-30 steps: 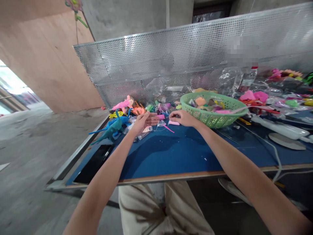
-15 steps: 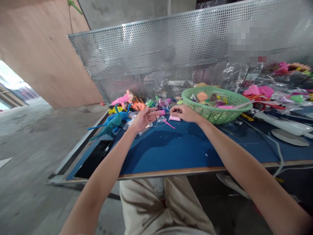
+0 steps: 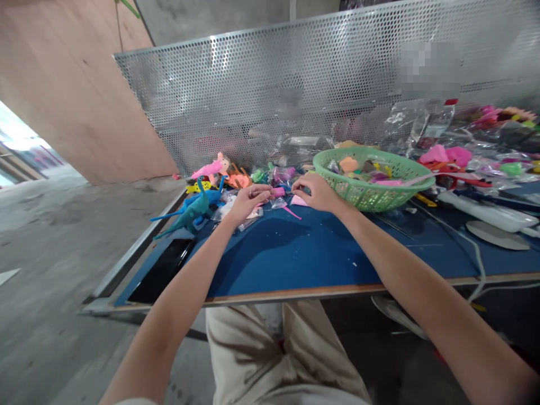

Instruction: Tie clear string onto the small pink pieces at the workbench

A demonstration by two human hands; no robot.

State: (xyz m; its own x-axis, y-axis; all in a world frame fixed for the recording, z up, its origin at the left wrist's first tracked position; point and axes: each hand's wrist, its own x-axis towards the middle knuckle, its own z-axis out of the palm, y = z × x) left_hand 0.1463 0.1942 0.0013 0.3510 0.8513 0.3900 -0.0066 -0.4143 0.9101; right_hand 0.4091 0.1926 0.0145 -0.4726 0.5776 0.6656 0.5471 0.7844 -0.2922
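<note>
My left hand is over the blue tabletop, its fingers closed around a small pink piece that pokes out past the fingertips toward the right. Facing it, my right hand pinches thumb and fingertips together near the end of that piece; what they hold is too small to make out. Under the right fingers lies a paler pink piece. A thin pink strip rests on the table between the hands, beside crumpled clear plastic wrapping.
A green basket of soft coloured pieces stands right of my right hand. Blue dinosaur toys and a black phone-like slab lie on the left. Behind is a perforated metal panel. A white cable crosses the right side.
My left fingers, stretched out before, have curled in around the pink piece. My right hand has shifted slightly and stays pinched close by.
</note>
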